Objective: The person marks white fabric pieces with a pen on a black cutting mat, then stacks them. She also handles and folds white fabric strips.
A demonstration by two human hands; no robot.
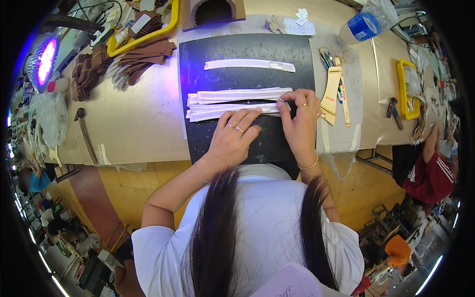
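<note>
Two stacks of narrow white strips lie across a black mat (247, 49) in front of me, the far stack (237, 95) just beyond the near stack (217, 113). My left hand (235, 133) rests on the near stack with fingers stretched over it and thumb apart, fingertips pressing the top white strip (247, 108). At that strip's right end, where a small clear piece shows, my right hand (301, 116) pinches with thumb and forefinger. Farther up the mat, a single white strip (242, 64) lies by itself, with a clear piece near its right end.
Left: a hammer (86, 133), bundled brown pieces (143, 59), a yellow tray (143, 39) and a lit lamp (44, 62). Right: pens and cream strips (330, 91), a blue-labelled bottle (363, 24), a yellow basket (408, 89) and another hammer (391, 108). A person in red (433, 178) sits far right.
</note>
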